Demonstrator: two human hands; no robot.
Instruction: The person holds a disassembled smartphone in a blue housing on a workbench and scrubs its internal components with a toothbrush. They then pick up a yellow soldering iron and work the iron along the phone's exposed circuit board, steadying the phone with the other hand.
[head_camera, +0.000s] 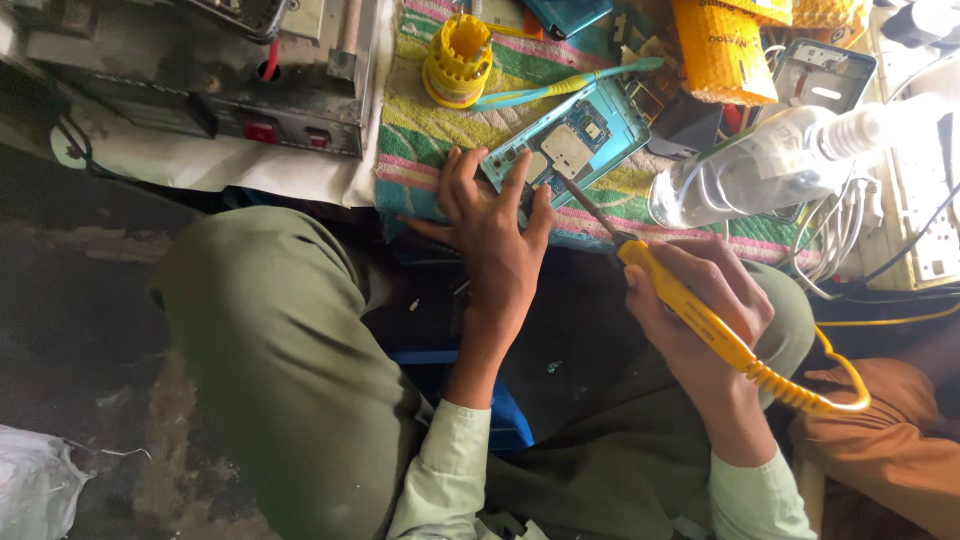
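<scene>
I see an opened phone (565, 148), its teal frame bared to the circuit board, lying on a striped towel (420, 135) that covers the surface, and it sits just ahead of both hands, up and slightly left of the right one. Its long axis runs on a slant, from lower left near the left fingers to upper right toward a yellow bag (722, 50). My left hand (495, 235) is the nearer one: it lies flat on the lower end of the phone, fingers spread and pressing down, thumb out to the left on the towel, wrist coming straight up between the knees. My right hand (695, 305) stays a little back over the right knee, closed around the yellow handle of a soldering iron (690, 310) in a pen-like grip, the wrist turned so the handle slopes down to the right, where a yellow cord leaves it. The iron's dark shaft reaches up and left from that grip, and its tip meets the board near the phone's middle, just beside the left fingertips. A yellow round screwdriver holder (457, 62) stands on the towel beyond the phone, with a teal and yellow toothbrush (565, 88) lying between them. A clear plastic bottle (770, 165) lies to the right of the phone.
</scene>
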